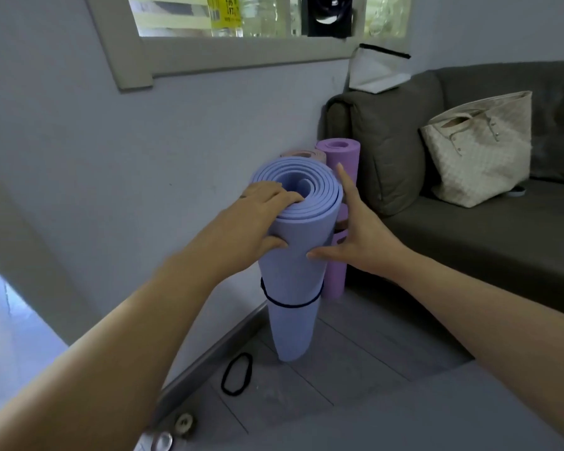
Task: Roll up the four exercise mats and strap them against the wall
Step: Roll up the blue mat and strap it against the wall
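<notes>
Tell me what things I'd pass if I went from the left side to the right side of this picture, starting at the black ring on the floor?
black elastic loop → blue rolled mat → purple rolled mat → grey sofa → cream woven bag

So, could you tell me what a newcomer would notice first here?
A rolled blue mat stands upright at centre, black band round it; the left hand grips its top rim, the right hand lies flat against its side. Behind it, a purple mat stands beside the grey sofa.
</notes>
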The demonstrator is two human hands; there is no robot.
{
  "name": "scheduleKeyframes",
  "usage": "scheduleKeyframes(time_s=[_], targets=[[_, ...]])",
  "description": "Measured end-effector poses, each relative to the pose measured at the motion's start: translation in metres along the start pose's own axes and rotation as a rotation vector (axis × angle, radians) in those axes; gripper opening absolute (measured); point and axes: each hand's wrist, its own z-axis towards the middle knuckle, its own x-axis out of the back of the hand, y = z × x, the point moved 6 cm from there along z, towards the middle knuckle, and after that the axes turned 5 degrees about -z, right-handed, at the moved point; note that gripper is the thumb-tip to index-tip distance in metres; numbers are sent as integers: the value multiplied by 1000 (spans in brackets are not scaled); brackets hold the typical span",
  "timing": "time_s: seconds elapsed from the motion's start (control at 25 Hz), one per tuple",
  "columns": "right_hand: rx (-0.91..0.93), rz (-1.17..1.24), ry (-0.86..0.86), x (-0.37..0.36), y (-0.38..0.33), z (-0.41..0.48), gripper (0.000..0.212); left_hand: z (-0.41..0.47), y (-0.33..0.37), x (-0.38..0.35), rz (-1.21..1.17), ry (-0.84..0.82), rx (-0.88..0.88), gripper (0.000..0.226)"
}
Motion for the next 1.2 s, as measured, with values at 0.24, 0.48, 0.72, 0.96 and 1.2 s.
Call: scheduleKeyframes(time_s=[0.24, 0.48, 0.72, 0.96, 1.2], targets=[[105, -604, -316, -4, 34, 86, 100, 42, -77, -18, 115, -101, -139, 51], [188, -745, -527, -30, 44, 127, 72, 61, -116, -25, 414, -21, -362, 43], [90, -735, -426, -46, 56, 153, 67, 72, -161, -34, 337, -56, 81, 68], [-19, -694, -285, -48, 62, 173, 62, 81, -165, -47, 3, -144, 311, 71], [-120, -618, -218, -63, 70, 185, 62, 91, -181, -52, -132, 4, 312, 61]])
